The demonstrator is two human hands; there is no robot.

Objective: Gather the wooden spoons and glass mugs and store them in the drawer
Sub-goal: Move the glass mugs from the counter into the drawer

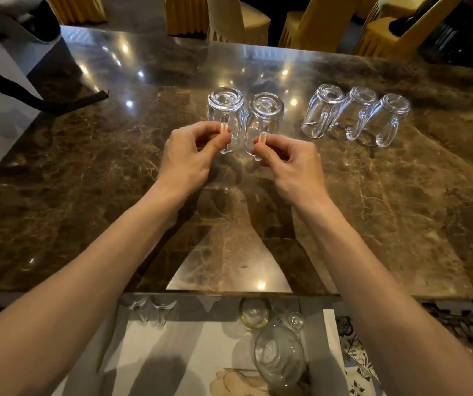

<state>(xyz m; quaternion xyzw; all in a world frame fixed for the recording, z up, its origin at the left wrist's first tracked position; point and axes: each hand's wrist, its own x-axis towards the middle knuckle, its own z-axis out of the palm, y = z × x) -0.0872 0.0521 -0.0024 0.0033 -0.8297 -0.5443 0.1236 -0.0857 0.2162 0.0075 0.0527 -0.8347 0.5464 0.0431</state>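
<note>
A: What can go wrong from here?

B: Each hand pinches only a thin handle. The left hand has its grip closed on the handle of the left mug, and the right hand has its grip closed on the handle of the right mug. Both mugs are upside down on the desk and stand just beside each other. I think they may knock together when lifted, and smooth glass can turn or slip in such a small pinch.

A: And the way to the drawer?

B: The open drawer is below the near edge of the desk. It already holds glass things, so a mug set down fast could hit them.

A: How many mugs do you count?

B: Five on the desk: the two in the hands and three more mugs to the right, close in a row, tilted or lying. In the drawer I see at least two small glasses and some wooden spoons; their number I cannot tell.
</note>
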